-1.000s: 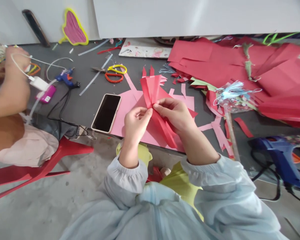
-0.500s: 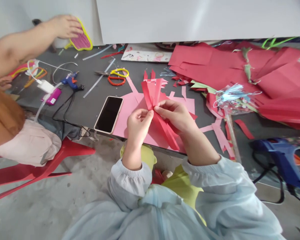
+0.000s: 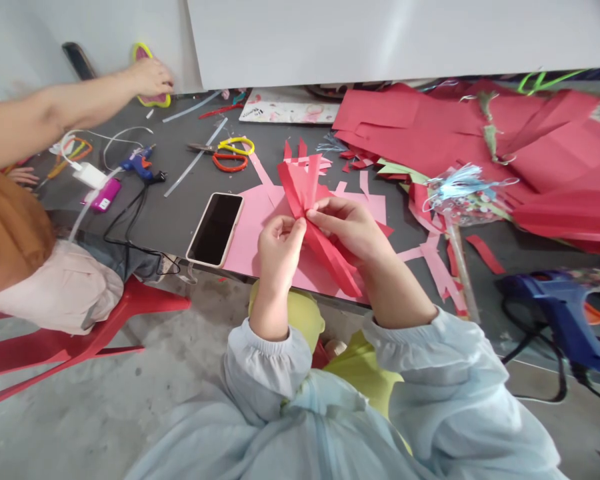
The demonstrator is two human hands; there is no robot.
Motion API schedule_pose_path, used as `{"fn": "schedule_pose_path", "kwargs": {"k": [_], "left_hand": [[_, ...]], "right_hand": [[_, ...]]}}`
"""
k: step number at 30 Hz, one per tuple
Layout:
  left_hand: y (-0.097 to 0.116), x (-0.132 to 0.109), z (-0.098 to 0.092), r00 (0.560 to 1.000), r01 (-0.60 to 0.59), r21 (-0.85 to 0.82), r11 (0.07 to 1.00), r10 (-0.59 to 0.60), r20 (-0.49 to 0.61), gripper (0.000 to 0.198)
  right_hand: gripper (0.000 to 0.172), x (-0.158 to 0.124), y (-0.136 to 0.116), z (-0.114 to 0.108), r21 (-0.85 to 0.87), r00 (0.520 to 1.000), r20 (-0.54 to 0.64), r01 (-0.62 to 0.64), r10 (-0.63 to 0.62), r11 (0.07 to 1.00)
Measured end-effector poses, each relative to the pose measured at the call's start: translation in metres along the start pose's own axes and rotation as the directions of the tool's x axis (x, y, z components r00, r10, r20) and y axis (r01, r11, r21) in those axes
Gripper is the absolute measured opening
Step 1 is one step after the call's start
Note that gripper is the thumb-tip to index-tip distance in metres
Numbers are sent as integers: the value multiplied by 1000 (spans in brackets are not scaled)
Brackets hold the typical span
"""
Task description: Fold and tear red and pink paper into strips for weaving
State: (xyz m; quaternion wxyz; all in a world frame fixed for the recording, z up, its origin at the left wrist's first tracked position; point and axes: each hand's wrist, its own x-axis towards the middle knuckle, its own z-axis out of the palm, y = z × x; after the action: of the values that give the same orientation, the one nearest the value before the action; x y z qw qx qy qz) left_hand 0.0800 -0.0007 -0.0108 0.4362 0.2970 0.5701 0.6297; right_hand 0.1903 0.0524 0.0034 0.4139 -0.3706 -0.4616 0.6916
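A strip of red pleated paper (image 3: 303, 183) is pinched at its middle, fanning out above and below the pinch. My left hand (image 3: 281, 248) is closed on the near side of that middle, thumb and fingertips pressed together. From the right, my right hand (image 3: 347, 227) grips the same spot with thumb and forefinger; its other fingers are curled and partly hide the lower pleats. Beneath both hands lies a pink paper sheet (image 3: 250, 233) at the table edge. Left of it rests a phone (image 3: 215, 229) with a dark screen.
Scissors (image 3: 230, 153) with yellow and red handles lie beyond the phone. A blue glue gun (image 3: 560, 313) sits at right, another small glue gun (image 3: 139, 162) at left. Red paper sheets (image 3: 445, 140) and tassels (image 3: 457, 185) spread behind. A co-worker's hand (image 3: 153, 77) holds a yellow-rimmed item.
My hands stay pinched on the red paper with barely any movement. The co-worker's hand has lowered slightly and turned the yellow-rimmed item. The whole view has shifted a little.
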Motion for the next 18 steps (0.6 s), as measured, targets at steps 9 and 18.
{"fn": "schedule_pose_path", "kwargs": {"k": [9,18], "left_hand": [[10,-4,-5,1000,-4,42,999,4,6,29],[11,0,-11,999,-34,38,999,33,23,32]], "right_hand": [[30,0,2,-3,20,1000,23,-13,12,1000],[25,1,3,-1,-21,1000,-11,28,-28,999]]}}
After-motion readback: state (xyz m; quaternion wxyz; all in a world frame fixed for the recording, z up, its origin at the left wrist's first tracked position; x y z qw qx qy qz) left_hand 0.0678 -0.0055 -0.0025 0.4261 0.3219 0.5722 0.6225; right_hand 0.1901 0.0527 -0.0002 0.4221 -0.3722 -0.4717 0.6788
